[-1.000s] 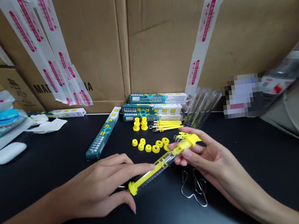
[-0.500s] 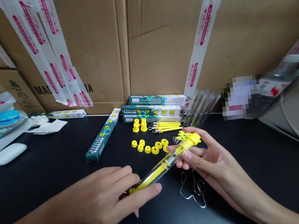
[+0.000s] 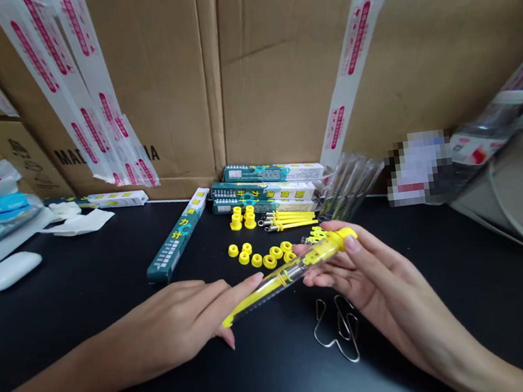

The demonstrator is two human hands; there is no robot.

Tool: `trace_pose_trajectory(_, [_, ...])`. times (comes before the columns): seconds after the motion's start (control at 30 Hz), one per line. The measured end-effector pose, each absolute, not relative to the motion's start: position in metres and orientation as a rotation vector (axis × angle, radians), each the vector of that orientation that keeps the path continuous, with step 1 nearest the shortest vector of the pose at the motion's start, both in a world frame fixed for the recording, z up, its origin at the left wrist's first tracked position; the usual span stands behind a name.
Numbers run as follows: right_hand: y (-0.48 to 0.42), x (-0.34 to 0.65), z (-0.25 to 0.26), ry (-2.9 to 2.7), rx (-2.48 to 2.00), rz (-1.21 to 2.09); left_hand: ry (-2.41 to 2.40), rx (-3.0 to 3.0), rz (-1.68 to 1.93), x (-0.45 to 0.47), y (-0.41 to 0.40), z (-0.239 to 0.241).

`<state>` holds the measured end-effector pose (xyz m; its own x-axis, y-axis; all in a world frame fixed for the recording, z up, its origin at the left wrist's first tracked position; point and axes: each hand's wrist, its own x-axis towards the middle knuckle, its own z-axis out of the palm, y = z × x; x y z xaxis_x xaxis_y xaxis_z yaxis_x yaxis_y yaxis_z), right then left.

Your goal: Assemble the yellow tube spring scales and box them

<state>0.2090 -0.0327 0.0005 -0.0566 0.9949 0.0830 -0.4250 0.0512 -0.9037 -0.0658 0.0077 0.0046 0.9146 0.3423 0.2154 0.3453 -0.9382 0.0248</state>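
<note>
A clear tubular spring scale (image 3: 279, 280) with yellow inner parts is held slantwise between my hands, its yellow cap up at the right. My left hand (image 3: 182, 323) is closed at the lower end, the index finger lying along the tube. At the upper end, my right hand (image 3: 377, 283) grips the cap, thumb pressed against it. Just beyond the tube lie several yellow ring caps (image 3: 257, 260), several taller yellow plugs (image 3: 236, 220) and yellow rods with metal springs (image 3: 293, 219). Bent metal hooks (image 3: 338, 333) rest on the table below my right hand.
Green and white boxes (image 3: 265, 192) are stacked at the back, and another box (image 3: 178, 235) lies angled to their left. Clear tubes (image 3: 351, 188) lean behind my right hand. A white mouse (image 3: 8, 271) and tissues (image 3: 83, 222) sit at left. A big cardboard box (image 3: 172, 92) walls the back.
My right thumb has moved up onto the yellow cap. The left index finger has shifted from below the tube to along its upper side. The scale remains held in both hands.
</note>
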Motion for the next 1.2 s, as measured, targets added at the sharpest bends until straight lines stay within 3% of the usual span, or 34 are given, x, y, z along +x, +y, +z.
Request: trace_pose_trajectory(1.2, [-0.0340, 0.2085, -0.0069, -0.964, -0.833, 1.325, -0.438, -2.979, -0.498, -0.0634, 0.0029, 0.0014])
